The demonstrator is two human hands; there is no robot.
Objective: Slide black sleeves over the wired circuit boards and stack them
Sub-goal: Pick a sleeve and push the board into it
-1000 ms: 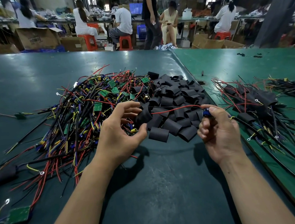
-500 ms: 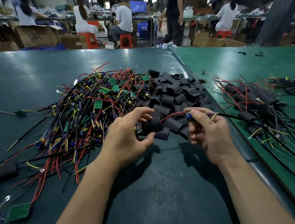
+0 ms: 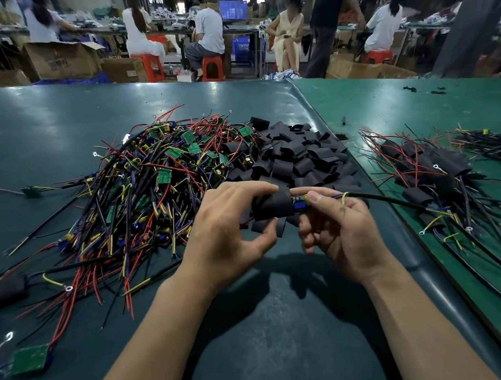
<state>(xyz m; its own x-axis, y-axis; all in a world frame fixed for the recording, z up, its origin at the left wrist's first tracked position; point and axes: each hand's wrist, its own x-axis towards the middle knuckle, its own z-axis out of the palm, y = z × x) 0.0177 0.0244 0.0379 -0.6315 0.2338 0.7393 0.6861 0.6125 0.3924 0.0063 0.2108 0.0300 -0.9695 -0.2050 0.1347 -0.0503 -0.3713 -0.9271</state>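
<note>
- My left hand (image 3: 228,231) pinches the black sleeve (image 3: 272,207), fingers on top and thumb underneath, holding its mouth toward the right so the board can go in.
- My right hand (image 3: 342,227) grips the wired circuit board (image 3: 300,202) by its wire end, thumb and forefinger on it. Only the blue and yellow parts show at the sleeve mouth; I judge the rest is already inside.
- The black cable (image 3: 395,200) trails right from my right hand toward the finished pile, out of the way of the sleeve.
- Both hands are lifted just above the dark mat (image 3: 271,339), in front of the loose sleeve pile (image 3: 295,158), so the next sleeve is near to hand.
- The unsleeved boards pile (image 3: 157,182), green boards tangled in red, black and yellow wires, sits to the left, touching the sleeve pile.
- The finished pile (image 3: 429,171) lies on the green table (image 3: 387,108) to the right, well apart from the raw stock. That is where this one should go, I judge.
- Step in hand: pushing the board fully into the sleeve. Stacking not yet done for this piece.
- Risk, as I see it: wires snagging on the sleeve edge.
- A stray green board (image 3: 28,359) lies near left.
</note>
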